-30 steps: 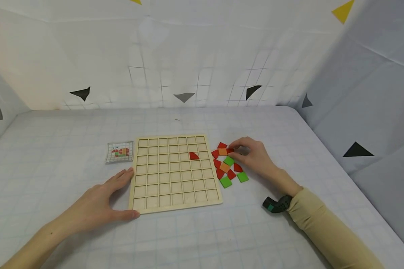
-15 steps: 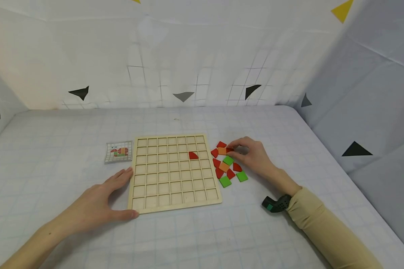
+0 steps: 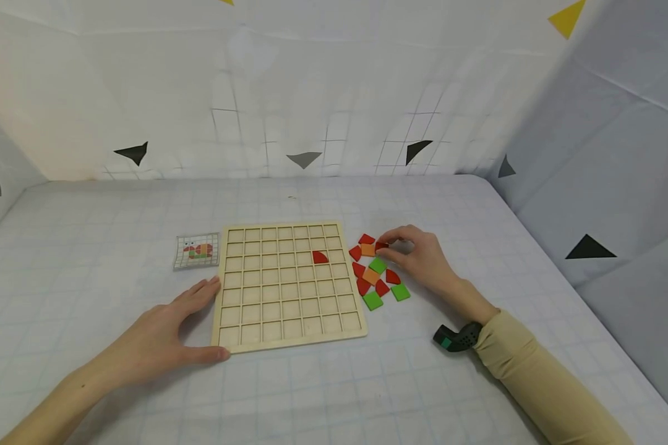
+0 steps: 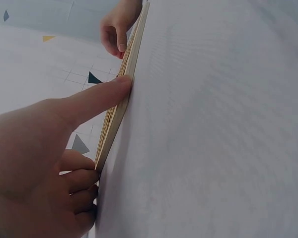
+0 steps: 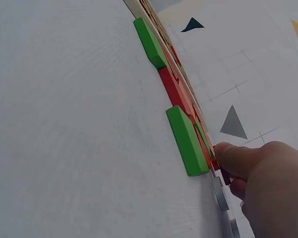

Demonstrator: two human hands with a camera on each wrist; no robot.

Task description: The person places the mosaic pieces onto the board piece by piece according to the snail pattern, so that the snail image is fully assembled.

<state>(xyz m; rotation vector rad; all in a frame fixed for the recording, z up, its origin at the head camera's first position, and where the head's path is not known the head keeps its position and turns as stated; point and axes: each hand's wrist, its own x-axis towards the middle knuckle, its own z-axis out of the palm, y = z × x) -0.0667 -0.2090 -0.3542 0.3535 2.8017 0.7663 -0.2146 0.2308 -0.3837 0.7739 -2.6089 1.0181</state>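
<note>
A wooden grid board (image 3: 289,343) lies flat on the table, with one red quarter-circle tile (image 3: 320,257) in a cell at its right. My left hand (image 3: 150,340) touches the board's left side, fingers at the edge and thumb at the near-left corner. In the left wrist view the thumb presses on the board's rim (image 4: 120,110). Beside the board's right edge, my right hand (image 3: 423,256) pinches another red tile (image 3: 381,246) between thumb and forefinger. Around it lie several loose red tiles (image 3: 392,277), green tiles (image 3: 373,301) and orange tiles (image 3: 371,276).
A small card (image 3: 196,251) printed with a coloured figure on a grid lies left of the board. White cloth with a faint grid covers the table (image 3: 312,395). Pale walls with dark and yellow triangles stand behind and to the right.
The pinched red tile has shifted slightly away from the orange tile next to it, along with my right fingertips. My left hand and the board stay in place.
</note>
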